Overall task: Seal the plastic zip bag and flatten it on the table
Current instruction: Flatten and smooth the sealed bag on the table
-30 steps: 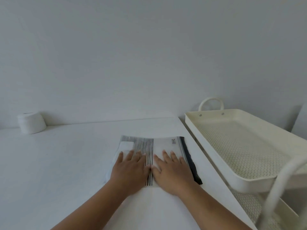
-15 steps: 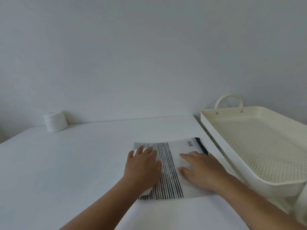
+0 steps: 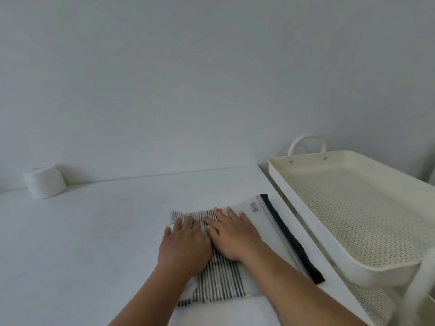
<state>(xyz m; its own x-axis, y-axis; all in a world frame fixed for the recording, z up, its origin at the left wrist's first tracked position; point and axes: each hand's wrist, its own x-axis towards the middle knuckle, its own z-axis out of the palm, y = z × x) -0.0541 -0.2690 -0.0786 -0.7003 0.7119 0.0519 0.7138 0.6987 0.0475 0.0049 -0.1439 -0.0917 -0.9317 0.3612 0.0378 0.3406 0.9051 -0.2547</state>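
A clear plastic zip bag (image 3: 263,220) with a black-and-white striped panel and a dark zip strip along its right edge lies flat on the white table (image 3: 94,243). My left hand (image 3: 184,245) rests palm down on the bag's left part, over the stripes. My right hand (image 3: 233,236) lies palm down beside it, touching it, fingers spread on the bag's middle. Both hands press on the bag and grip nothing. The zip strip runs close to the table's right edge.
A white roll (image 3: 44,182) stands at the back left against the wall. A cream perforated cart tray (image 3: 353,208) with a loop handle sits just right of the table, its rim close to the bag.
My two hands were apart half a second ago and have come together again at the bag's middle. The view has shifted slightly.
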